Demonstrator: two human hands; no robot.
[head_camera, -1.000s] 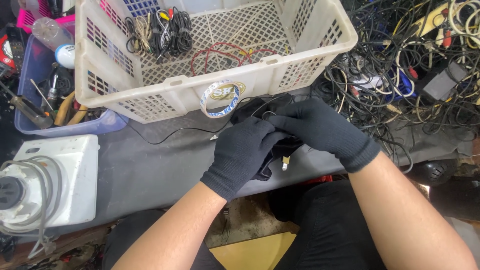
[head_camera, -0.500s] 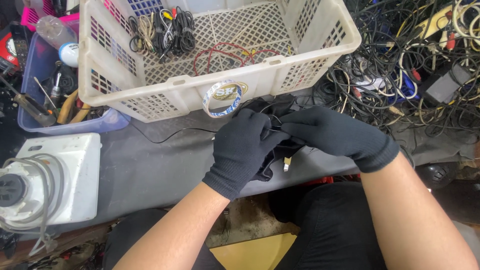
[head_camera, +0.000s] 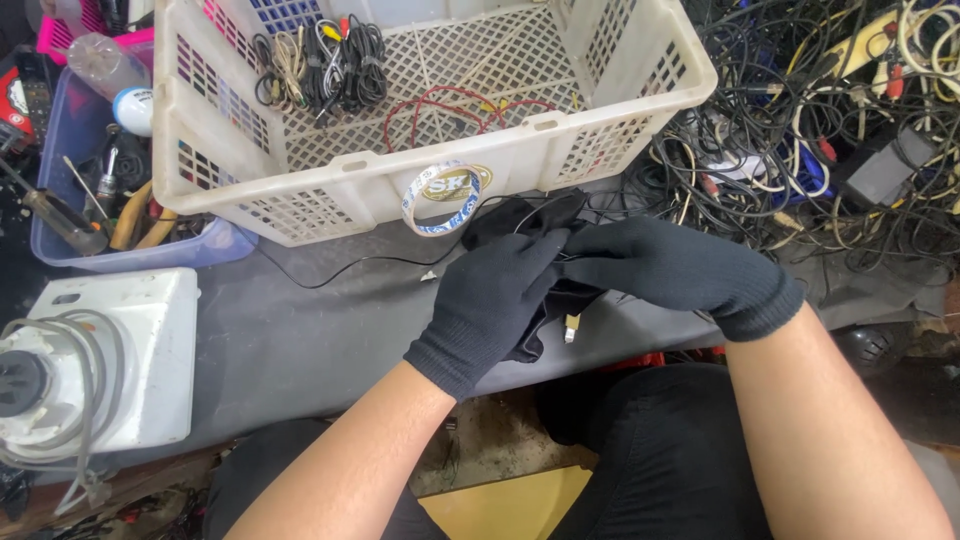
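Note:
Both my hands wear black gloves and meet over the grey tabletop (head_camera: 300, 340), just in front of a white plastic basket (head_camera: 330, 195). My left hand (head_camera: 490, 305) and my right hand (head_camera: 670, 265) pinch a bunch of thin black cable (head_camera: 530, 218) between them. A small metal plug end (head_camera: 571, 325) hangs below the fingers. One loose strand of the cable (head_camera: 340, 272) trails left across the table. Inside the basket lie coiled black cable bundles (head_camera: 325, 65) and a red wire (head_camera: 450, 105).
A roll of tape (head_camera: 442, 198) hangs on the basket's front rim. A big tangle of cables and adapters (head_camera: 830, 130) fills the right. At left sit a blue bin of hand tools (head_camera: 90, 200) and a white appliance (head_camera: 90, 370) with a hose.
My hands have shifted slightly right and closer together on the black cable. The basket and the other things have stayed in place.

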